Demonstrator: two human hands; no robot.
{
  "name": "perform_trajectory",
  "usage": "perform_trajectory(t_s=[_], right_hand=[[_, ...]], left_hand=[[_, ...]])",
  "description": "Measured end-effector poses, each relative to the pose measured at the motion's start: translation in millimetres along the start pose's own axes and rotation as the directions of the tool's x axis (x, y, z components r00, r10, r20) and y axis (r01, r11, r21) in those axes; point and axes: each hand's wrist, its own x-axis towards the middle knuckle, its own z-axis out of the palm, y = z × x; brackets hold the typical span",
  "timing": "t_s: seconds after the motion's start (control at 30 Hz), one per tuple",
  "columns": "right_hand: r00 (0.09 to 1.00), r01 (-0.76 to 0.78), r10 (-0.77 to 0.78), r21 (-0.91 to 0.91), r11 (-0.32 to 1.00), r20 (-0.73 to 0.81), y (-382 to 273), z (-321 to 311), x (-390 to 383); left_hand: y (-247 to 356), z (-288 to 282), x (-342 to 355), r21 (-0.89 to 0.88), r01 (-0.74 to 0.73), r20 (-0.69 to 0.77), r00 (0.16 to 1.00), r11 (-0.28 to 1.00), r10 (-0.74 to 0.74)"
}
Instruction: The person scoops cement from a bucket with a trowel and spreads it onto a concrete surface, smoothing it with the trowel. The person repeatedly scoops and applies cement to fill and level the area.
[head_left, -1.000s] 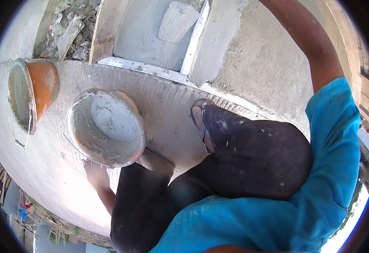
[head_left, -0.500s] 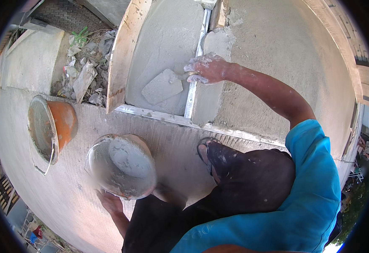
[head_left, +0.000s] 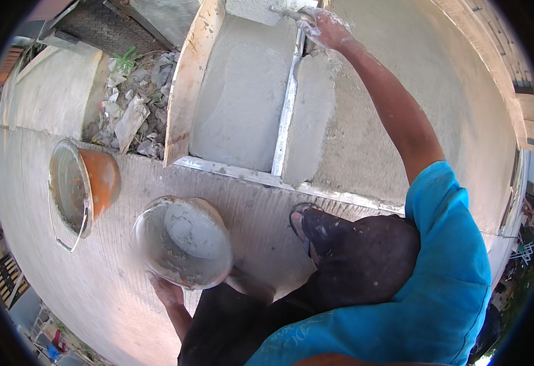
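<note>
My right hand point(head_left: 325, 29), dusted with cement, grips a trowel point(head_left: 285, 13) at the top of a framed section of wet cement point(head_left: 242, 91). The blade rests near that section's far end, beside a pale metal straightedge point(head_left: 286, 104). My left hand point(head_left: 168, 291) is closed on the lower rim of a mortar bucket point(head_left: 190, 238), which stands tilted in front of my legs, grey mortar inside. Part of that hand is hidden by the bucket and blurred. A wooden board point(head_left: 190, 73) lines the left side of the cement section.
An orange bucket point(head_left: 99, 180) with grey residue stands at the left. Behind it lies rubble point(head_left: 134, 116) with a small plant. A smoothed cement surface point(head_left: 401, 73) extends right, edged by boards point(head_left: 511, 104). My sandalled foot point(head_left: 300, 222) is on the grooved concrete point(head_left: 53, 280).
My right hand and trowel have moved up and away along the framed section, leaving smoothed cement behind. The view has shifted, showing more of the area. My left hand stays at the bucket.
</note>
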Motion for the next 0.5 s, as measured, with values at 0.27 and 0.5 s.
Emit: perform_trajectory(t_s=[0.27,0.5], right_hand=[[0.926,0.088,-0.138,-0.157,0.984,-0.351,6.7,10.4,-15.4],[0.977,-0.019,0.094,-0.365,0.931,0.189,-7.2,-10.0,-16.4]], left_hand=[[-0.1,10.7,2.6,0.011,0.003,0.056,0.998,1.0,-0.003],[-6.5,7.7,13.8,-0.094,0.067,0.015,0.998,0.993,-0.066]])
